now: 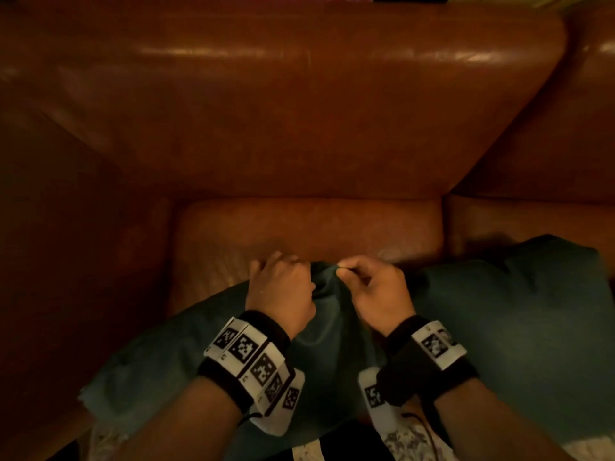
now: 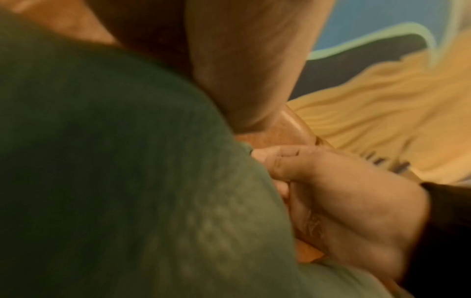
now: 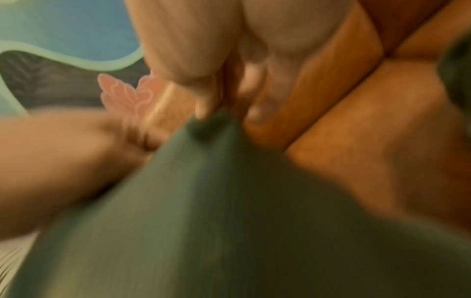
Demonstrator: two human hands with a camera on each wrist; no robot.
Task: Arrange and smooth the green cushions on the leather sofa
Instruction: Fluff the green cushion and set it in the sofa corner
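Observation:
A dark green cushion (image 1: 186, 354) lies on the front of the brown leather sofa's seat (image 1: 299, 224), one corner pointing toward the backrest. Both hands sit side by side on that raised corner. My left hand (image 1: 286, 277) grips the fabric with curled fingers. My right hand (image 1: 349, 274) pinches the tip between thumb and forefinger, as the blurred right wrist view shows at the cushion's tip (image 3: 209, 125). In the left wrist view the cushion (image 2: 114, 181) fills the left side, with the right hand (image 2: 331, 201) beside it. A second green cushion (image 1: 519, 321) lies on the seat to the right.
The sofa's backrest (image 1: 283, 94) rises behind the seat, and an armrest (image 1: 66, 261) closes the left side. A seam (image 1: 444, 224) splits the seat into two pads. Patterned fabric (image 1: 406, 440) shows at the bottom edge. Blue and yellow shapes (image 2: 382, 100) fill the wrist views' background.

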